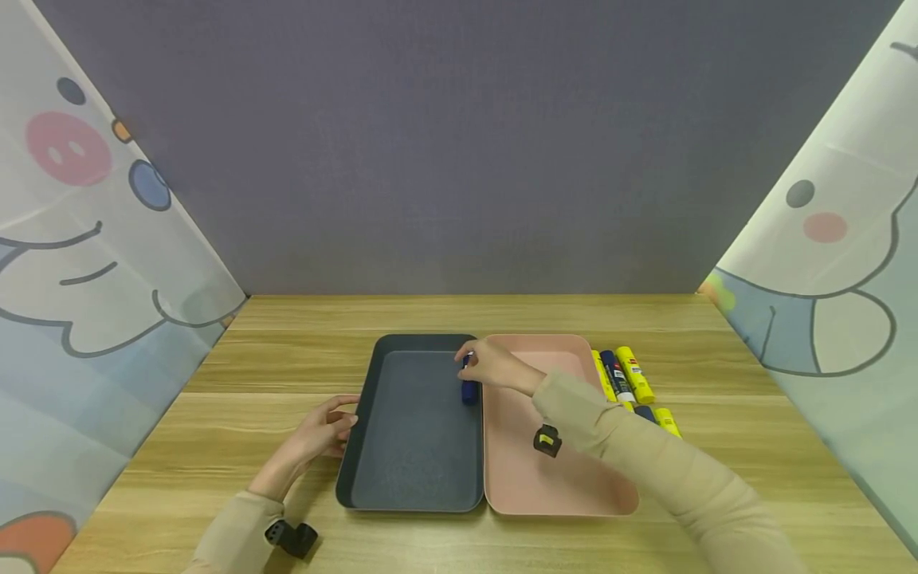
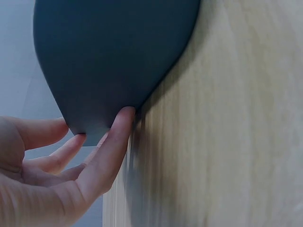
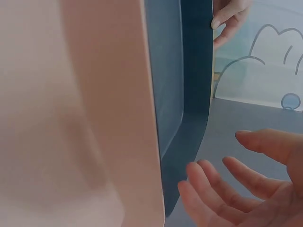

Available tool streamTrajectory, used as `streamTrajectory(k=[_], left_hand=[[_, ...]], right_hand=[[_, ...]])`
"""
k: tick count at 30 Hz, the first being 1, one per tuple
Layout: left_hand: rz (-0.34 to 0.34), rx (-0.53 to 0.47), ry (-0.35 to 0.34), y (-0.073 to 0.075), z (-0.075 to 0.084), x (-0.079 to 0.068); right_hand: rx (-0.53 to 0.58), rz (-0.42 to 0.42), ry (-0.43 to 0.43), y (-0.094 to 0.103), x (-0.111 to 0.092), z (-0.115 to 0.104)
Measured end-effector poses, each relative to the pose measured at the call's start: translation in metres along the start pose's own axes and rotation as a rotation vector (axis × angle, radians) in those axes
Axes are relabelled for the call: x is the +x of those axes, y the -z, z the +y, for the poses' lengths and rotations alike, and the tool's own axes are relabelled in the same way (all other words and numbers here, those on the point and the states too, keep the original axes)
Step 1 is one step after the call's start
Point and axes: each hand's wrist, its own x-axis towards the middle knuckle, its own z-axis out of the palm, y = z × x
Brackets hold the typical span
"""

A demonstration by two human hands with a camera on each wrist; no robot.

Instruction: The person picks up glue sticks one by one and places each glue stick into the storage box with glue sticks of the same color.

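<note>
My right hand point(image 1: 493, 364) is over the top right part of a dark blue-grey tray point(image 1: 409, 502). Just below its fingers lies a dark blue glue stick point(image 1: 469, 393) against the tray's right wall. In the right wrist view the fingers of the right hand point(image 3: 241, 189) are spread and loosely bent with nothing between them; the stick is hidden there by the tray wall. My left hand point(image 1: 320, 434) is at the left side of the dark tray. In the left wrist view its fingertips point(image 2: 125, 113) touch the outer wall and rim.
A pink tray point(image 1: 559, 502) stands directly right of the dark one, under my right forearm. Beyond it on the wooden table lie several yellow glue sticks point(image 1: 635, 375) and dark blue ones point(image 1: 617, 375), partly covered by the sleeve. A grey panel point(image 1: 459, 159) rises behind the table.
</note>
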Motion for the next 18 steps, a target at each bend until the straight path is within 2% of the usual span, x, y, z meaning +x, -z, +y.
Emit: streamTrajectory(k=[12, 18], left_hand=[[-0.008, -0.009, -0.003, 0.001, 0.000, 0.000], [-0.005, -0.002, -0.002, 0.002, -0.001, 0.001]], right_hand=[[0.025, 0.081, 0.070, 0.020, -0.026, 0.022], [0.023, 0.115, 0.010, 0.029, -0.045, 0.036]])
